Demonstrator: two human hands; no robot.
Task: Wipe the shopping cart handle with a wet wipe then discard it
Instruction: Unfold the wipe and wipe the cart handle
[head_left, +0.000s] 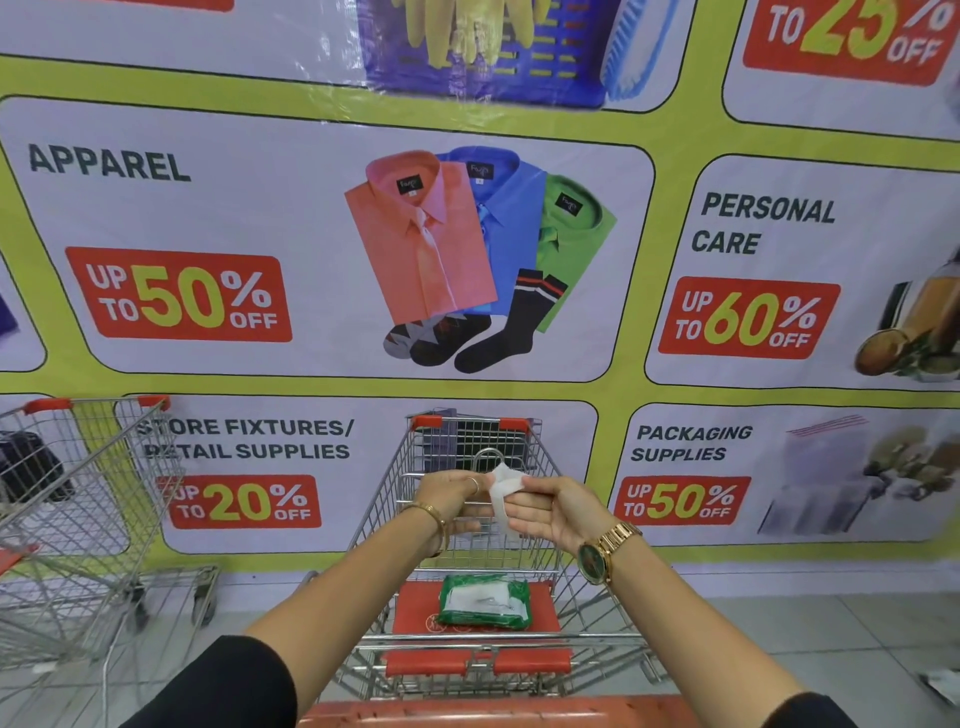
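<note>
I am holding a white, crumpled wet wipe (503, 496) up above the silver wire shopping cart (480, 525), both hands raised in front of me. My left hand (451, 501), with a ring and gold bangle, is pinching the wipe's left edge, and my right hand (553, 506), wearing a gold wristwatch, is gripping its right side. The cart's red plastic handle (498, 714) is sitting at the bottom edge, untouched. A green pack of wipes (484, 603) is lying on the red child seat flap (415, 605).
</note>
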